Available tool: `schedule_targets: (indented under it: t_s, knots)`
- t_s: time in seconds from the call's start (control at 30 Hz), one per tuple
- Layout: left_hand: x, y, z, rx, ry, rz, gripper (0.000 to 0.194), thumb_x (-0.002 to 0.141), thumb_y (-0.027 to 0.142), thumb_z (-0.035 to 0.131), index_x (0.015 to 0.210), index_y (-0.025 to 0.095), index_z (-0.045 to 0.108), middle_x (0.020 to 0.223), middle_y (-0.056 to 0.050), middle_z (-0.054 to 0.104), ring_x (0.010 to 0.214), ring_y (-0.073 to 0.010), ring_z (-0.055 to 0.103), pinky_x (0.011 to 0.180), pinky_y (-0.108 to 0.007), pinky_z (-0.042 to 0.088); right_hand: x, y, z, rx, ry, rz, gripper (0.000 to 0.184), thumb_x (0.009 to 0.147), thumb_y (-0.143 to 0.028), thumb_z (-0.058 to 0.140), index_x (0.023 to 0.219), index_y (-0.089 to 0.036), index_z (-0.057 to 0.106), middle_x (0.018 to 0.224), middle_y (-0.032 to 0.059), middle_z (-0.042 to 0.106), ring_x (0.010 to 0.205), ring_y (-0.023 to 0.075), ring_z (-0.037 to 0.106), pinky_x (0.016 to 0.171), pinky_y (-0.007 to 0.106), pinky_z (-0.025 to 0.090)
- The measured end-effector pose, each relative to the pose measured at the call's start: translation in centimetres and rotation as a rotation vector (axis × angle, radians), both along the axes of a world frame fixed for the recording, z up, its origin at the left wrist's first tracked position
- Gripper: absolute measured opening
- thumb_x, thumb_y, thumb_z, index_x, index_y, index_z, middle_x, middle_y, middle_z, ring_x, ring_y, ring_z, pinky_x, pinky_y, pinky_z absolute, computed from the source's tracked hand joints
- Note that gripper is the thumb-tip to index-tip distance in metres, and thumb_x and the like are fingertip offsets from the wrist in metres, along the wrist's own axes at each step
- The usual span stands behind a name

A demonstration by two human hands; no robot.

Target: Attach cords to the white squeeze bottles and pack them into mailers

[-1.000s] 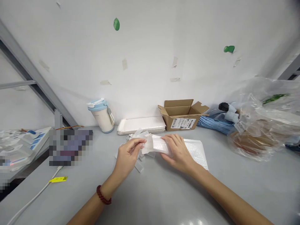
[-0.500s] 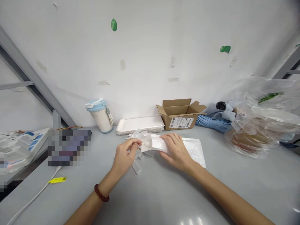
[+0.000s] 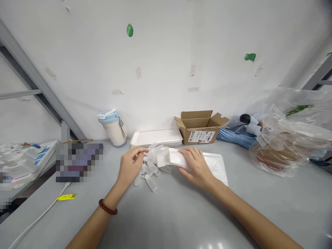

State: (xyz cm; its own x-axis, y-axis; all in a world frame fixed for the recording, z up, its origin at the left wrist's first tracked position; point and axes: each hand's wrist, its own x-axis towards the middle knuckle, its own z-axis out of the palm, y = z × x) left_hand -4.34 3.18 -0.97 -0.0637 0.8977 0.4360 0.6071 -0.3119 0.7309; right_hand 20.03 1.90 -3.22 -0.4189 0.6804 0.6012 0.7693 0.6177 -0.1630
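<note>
The open cardboard box (image 3: 199, 128) stands at upper centre with its flaps raised, its contents hidden. At right, a clear plastic bag (image 3: 277, 152) holds something brown. On the bench (image 3: 168, 218), the right hand (image 3: 198, 166) grips a white bubble pouch (image 3: 177, 159), fingers wrapped over it, just above a flat padded envelope (image 3: 216, 169). The left hand (image 3: 130, 165) has its fingers curled against a loose cluster of translucent plastic sleeves (image 3: 151, 168); whether it pinches one, I cannot tell. A stack of white trays (image 3: 155, 137) lies just behind.
</note>
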Motion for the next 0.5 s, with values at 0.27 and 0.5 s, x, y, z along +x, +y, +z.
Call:
schedule_targets:
  t_s: [0.27, 0.5]
  knots:
    - [-3.9, 3.3, -1.6, -0.199, 0.197, 0.031, 0.028, 0.068, 0.023, 0.050, 0.088, 0.017, 0.069, 0.095, -0.008, 0.071, 0.085, -0.0241, 0.063, 0.076, -0.033, 0.045, 0.6, 0.8, -0.4, -0.011, 0.001, -0.045, 0.037, 0.080, -0.027, 0.056, 0.114, -0.018, 0.046, 0.110, 0.0122, 0.055, 0.099, 0.0287, 0.047, 0.081, 0.043, 0.039]
    - [-3.7, 3.8, -2.6, -0.193, 0.046, -0.101, 0.029, 0.073, 0.030, 0.051, 0.090, 0.015, 0.068, 0.096, -0.009, 0.070, 0.088, -0.0232, 0.061, 0.078, -0.033, 0.045, 1.1, 1.6, -0.7, 0.002, -0.024, -0.090, 0.034, 0.082, -0.031, 0.053, 0.112, -0.017, 0.048, 0.107, 0.0116, 0.056, 0.101, 0.0282, 0.047, 0.083, 0.040, 0.037]
